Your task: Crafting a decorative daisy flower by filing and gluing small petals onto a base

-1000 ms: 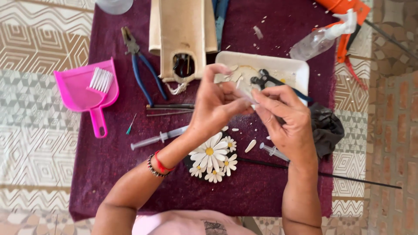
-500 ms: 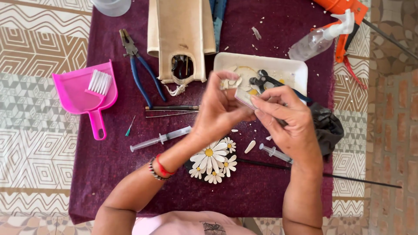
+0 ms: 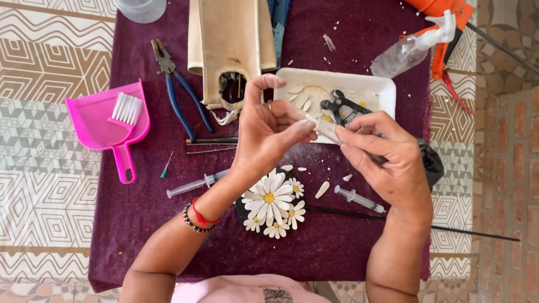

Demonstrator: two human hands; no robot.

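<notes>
My left hand (image 3: 269, 132) and my right hand (image 3: 387, 160) meet above a purple cloth (image 3: 140, 224). Together they pinch a small pale piece (image 3: 325, 128) between thumbs and fingertips; my right hand also seems to grip a thin tool against it. Below the hands lies a dark round base covered with white daisies (image 3: 272, 205) that have yellow centres. A loose white petal (image 3: 322, 189) lies right of the daisies. Behind the hands stands a white tray (image 3: 376, 90) with more petal pieces and black nippers (image 3: 342, 106).
Two syringes (image 3: 196, 183) (image 3: 359, 199) lie on the cloth. Blue-handled pliers (image 3: 177, 90), a pink dustpan with white brush (image 3: 109, 123), a beige pouch (image 3: 230, 45), a spray bottle (image 3: 410, 47), a long black rod (image 3: 426, 224) and an orange tool (image 3: 443, 22) surround the work spot.
Both hands stay together over the tray's edge. The left fingers have shifted slightly on the small piece. Nothing on the cloth has moved.
</notes>
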